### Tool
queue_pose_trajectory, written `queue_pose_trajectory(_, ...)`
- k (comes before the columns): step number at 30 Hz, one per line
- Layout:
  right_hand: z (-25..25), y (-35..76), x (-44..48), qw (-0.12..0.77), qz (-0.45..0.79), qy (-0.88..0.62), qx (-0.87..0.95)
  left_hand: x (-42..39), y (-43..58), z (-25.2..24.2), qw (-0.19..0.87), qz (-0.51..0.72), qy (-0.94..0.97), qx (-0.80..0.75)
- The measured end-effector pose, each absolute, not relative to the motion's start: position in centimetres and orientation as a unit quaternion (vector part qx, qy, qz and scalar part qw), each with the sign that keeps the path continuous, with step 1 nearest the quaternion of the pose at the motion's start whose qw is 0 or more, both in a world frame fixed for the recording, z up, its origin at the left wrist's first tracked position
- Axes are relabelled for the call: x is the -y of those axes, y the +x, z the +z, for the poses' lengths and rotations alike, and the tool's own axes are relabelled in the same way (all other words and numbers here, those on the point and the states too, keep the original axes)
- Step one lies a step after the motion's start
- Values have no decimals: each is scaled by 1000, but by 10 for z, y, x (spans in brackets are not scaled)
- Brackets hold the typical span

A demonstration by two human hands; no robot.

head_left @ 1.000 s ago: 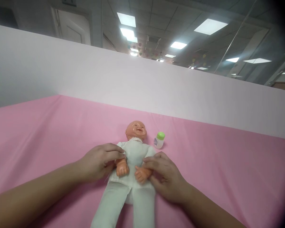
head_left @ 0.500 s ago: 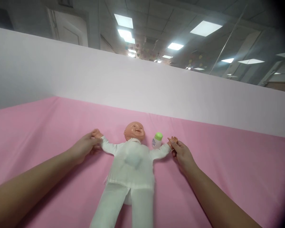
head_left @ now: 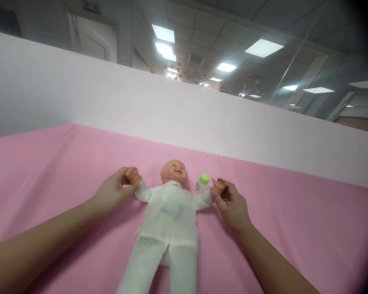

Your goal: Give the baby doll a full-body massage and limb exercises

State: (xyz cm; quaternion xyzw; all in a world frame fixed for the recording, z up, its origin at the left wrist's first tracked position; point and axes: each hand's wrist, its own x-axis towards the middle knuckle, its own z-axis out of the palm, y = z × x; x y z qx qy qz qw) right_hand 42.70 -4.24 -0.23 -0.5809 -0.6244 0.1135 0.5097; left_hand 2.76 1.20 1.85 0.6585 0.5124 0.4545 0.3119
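Observation:
A baby doll (head_left: 168, 220) with a white cloth body and a hard plastic head lies on its back, its feet cut off by the lower edge of the view. My left hand (head_left: 115, 190) is closed around the doll's hand (head_left: 133, 175) on the left side, thumb near the cuff. On the other side, my right hand (head_left: 233, 204) grips the doll's other hand (head_left: 218, 186) between thumb and fingers. Both doll arms are bent and raised beside the body. Close to the doll's head stands a small white bottle (head_left: 201, 187) with a green cap.
Pink sheeting (head_left: 279, 228) covers the surface under the doll, with some creases. A white padded wall (head_left: 184, 110) rises behind it. Beyond that are a white door (head_left: 96, 41) and lit ceiling panels (head_left: 263, 48).
Both my hands have moved inward, bringing the doll's hands closer to its body and bending its arms more. The camera view has tilted slightly.

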Motion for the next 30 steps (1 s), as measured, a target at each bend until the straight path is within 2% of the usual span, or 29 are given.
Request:
queue_pose_trajectory(3, 3, 407, 60, 476, 40, -474, 739, 11, 39, 28, 220, 396, 750, -482)
queue_pose_trajectory(7, 7, 376, 76, 409, 11, -359, 839, 29, 50, 27, 112, 350, 846, -387)
queue_pose_trajectory(14, 4, 365, 78, 367, 33, -321, 873, 29, 53, -1, 2, 290, 919, -266)
queue_pose_trajectory(17, 5, 369, 76, 381, 38, -335, 861, 30, 55, 0, 12, 287, 914, -287)
queue_pose_trajectory(21, 7, 379, 71, 420, 96, -406, 806, 29, 58, 13, 87, 312, 877, -356)
queue_pose_trajectory(27, -3, 421, 41, 596, 236, -507, 576, 3, 42, 20, 211, 395, 722, -528)
queue_pose_trajectory(30, -14, 441, 24, 582, 257, -578, 511, -19, 27, 13, 218, 379, 686, -582)
